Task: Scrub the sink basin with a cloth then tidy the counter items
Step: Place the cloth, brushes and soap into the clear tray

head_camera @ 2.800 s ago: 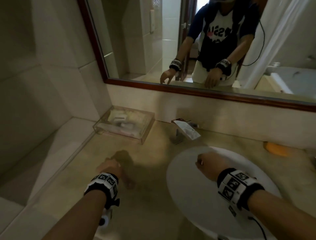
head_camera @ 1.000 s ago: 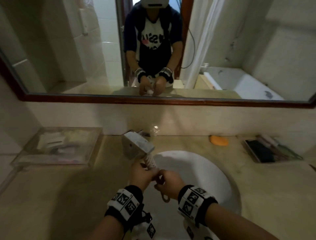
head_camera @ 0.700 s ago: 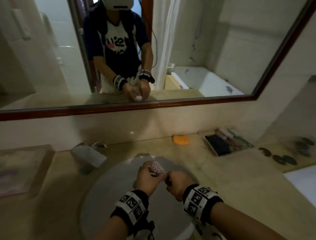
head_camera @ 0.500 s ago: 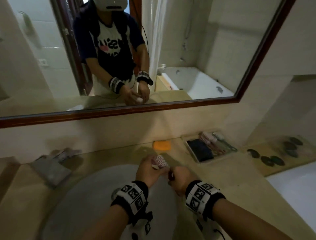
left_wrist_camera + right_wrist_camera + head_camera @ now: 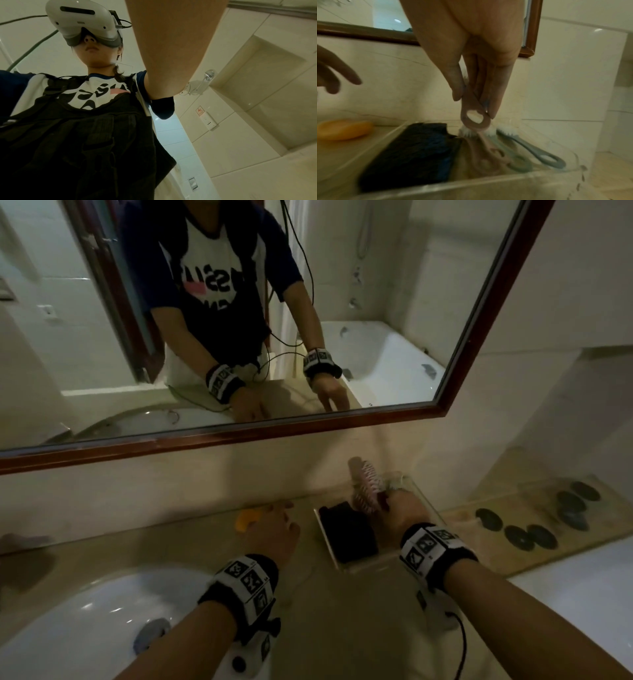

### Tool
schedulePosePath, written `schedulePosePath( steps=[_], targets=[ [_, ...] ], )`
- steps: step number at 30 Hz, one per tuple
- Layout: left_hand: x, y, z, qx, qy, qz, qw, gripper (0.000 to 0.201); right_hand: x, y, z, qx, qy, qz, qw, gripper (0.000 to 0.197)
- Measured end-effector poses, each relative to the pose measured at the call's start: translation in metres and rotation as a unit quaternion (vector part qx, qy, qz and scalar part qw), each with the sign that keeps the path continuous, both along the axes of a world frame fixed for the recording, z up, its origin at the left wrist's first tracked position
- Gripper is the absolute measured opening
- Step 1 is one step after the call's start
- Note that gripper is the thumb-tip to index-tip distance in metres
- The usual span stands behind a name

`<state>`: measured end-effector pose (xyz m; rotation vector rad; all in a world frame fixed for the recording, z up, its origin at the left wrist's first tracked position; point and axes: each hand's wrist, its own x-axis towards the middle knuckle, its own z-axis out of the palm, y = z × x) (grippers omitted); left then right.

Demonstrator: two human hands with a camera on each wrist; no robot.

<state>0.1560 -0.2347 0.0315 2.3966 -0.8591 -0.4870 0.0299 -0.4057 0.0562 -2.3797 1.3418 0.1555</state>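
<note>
right hand (image 5: 404, 510) pinches pink brush (image 5: 368, 486) over tray (image 5: 471, 188) | left hand (image 5: 277, 530) loose, empty | tray: dark cloth (image 5: 412, 152), brushes (image 5: 530, 146) | soap (image 5: 344, 129) on worktop (image 5: 342, 611)

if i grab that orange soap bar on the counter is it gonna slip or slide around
Probably slippery: the orange soap bar looks smooth and rounded, with no edges to pinch. It lies bare on the polished counter with no dish under it, so a push would likely make it skate rather than tip. It looks solid, so likely stiff and fairly dense for its size.

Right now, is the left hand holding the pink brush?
No. The right hand grips the pink brush over the clear tray, while the left hand holds nothing, fingers spread.
</note>
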Motion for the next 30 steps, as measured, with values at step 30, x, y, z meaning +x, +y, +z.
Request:
schedulePosePath(
  steps=[30],
  targets=[
    [0.019,-0.034,-0.056,0.094,0.063,-0.004,0.994,0.028,-0.011,-0.074,-0.048,-0.081,0.051,0.024,0.995,0.032]
  ],
)
